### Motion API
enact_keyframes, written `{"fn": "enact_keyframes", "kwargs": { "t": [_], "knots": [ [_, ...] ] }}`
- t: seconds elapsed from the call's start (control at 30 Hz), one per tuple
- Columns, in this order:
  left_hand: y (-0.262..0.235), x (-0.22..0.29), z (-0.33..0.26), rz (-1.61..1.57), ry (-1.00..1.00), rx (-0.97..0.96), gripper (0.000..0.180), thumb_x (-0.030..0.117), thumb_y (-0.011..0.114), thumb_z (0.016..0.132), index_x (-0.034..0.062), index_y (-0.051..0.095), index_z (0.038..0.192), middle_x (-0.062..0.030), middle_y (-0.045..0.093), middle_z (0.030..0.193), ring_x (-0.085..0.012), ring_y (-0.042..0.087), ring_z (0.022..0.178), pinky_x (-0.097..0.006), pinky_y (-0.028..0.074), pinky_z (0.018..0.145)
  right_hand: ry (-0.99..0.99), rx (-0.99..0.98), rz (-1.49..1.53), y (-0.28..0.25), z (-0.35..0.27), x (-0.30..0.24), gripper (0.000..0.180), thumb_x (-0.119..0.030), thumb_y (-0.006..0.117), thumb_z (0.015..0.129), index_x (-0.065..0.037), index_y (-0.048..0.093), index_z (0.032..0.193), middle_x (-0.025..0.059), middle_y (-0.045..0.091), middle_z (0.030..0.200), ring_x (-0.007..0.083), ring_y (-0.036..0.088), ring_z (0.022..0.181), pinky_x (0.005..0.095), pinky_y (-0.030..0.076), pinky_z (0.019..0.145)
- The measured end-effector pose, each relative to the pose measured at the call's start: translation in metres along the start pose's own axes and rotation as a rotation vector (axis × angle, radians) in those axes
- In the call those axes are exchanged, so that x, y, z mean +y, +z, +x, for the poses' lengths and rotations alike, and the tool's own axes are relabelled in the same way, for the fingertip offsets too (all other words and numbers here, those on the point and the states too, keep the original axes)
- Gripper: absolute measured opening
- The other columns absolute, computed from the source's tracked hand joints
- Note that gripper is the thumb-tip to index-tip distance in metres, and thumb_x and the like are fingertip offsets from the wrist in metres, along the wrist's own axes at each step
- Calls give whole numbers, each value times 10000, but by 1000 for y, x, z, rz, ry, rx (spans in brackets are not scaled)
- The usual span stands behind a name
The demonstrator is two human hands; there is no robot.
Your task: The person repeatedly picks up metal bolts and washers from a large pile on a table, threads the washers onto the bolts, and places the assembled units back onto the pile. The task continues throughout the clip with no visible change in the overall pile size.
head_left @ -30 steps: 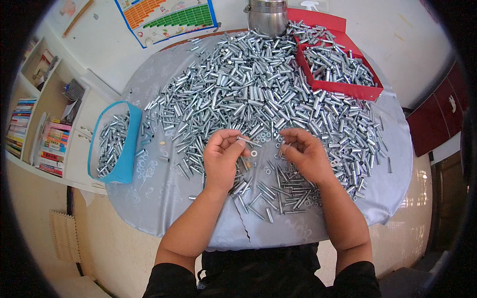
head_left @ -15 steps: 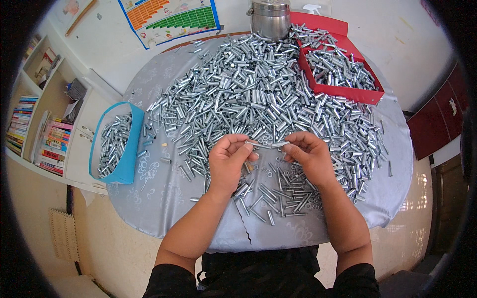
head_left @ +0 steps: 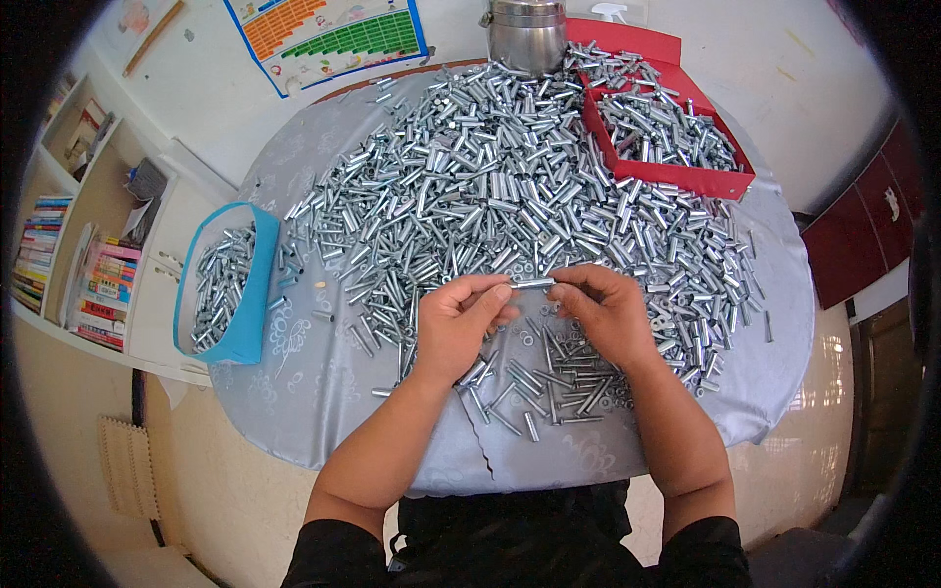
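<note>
Over the near middle of the table, my left hand [head_left: 457, 321] and my right hand [head_left: 610, 316] meet, both closed in a pinch. A shiny metal sleeve [head_left: 532, 283] lies level between their fingertips. My left fingers grip the bolt at its left end, most of which is hidden by the sleeve and fingers. The sleeve's right end is between my right thumb and forefinger. Loose bolts [head_left: 580, 384] lie on the tablecloth below my right hand, with small washers [head_left: 527, 339] between the hands. A big heap of metal sleeves and bolts [head_left: 490, 176] spreads beyond them.
A blue fabric bin [head_left: 257, 284] with metal parts stands at the left. At the back right a red box [head_left: 676, 177] holds more of them, beside a steel pot [head_left: 526, 39]. A grey patterned cloth [head_left: 294, 412] covers the round table; a bookshelf [head_left: 98, 186] stands left.
The bolt and the sleeve, held end to end before, are now in one line, with the sleeve over the bolt's shaft. My hands have come closer together.
</note>
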State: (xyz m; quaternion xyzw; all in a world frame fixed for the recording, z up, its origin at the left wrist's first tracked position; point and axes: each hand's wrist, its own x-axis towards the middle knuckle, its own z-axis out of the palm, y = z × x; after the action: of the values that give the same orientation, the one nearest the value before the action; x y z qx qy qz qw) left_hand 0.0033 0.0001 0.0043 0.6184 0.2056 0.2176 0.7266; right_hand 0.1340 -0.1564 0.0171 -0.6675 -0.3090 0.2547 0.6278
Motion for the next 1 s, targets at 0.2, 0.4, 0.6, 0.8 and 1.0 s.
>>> {"fn": "enact_keyframes", "kwargs": {
  "t": [0.2,0.4,0.6,0.8,1.0],
  "knots": [
    [2,-3,0,-46,-25,-75,224,77,631,910,-21,633,1112,-105,702,919,-161,690,766,-257,548,676,-52,-23,-229,-5,-1,-5,146,-100,678,873,12,677,965,55,650,757,94,584,670,252,465,602],
    [3,-2,-1,-93,-8,-154,212,36,621,907,-31,625,1108,-112,683,986,-145,668,794,-270,563,716,-76,-31,-183,0,-4,-6,128,-116,675,873,6,676,912,73,651,741,118,591,656,271,464,598],
    [2,3,-1,-67,16,-94,213,56,621,905,-17,633,1105,-93,696,903,-142,669,734,-263,543,681,-120,-20,-262,1,-4,-6,127,-118,672,871,7,676,896,92,659,753,146,608,660,281,473,605],
    [-1,0,1,-84,48,-16,199,57,614,907,-21,634,1089,-108,701,909,-145,664,723,-269,537,654,-156,-11,-354,-12,-2,-13,116,-110,688,829,-16,688,897,109,654,766,207,616,674,315,481,627],
    [-1,-3,2,-73,33,-25,191,59,614,907,-21,635,1080,-117,700,910,-150,663,727,-277,540,664,-370,-382,-746,-30,-2,-14,161,-153,680,771,-58,703,898,125,632,813,324,617,802,412,494,721]
  ]
}}
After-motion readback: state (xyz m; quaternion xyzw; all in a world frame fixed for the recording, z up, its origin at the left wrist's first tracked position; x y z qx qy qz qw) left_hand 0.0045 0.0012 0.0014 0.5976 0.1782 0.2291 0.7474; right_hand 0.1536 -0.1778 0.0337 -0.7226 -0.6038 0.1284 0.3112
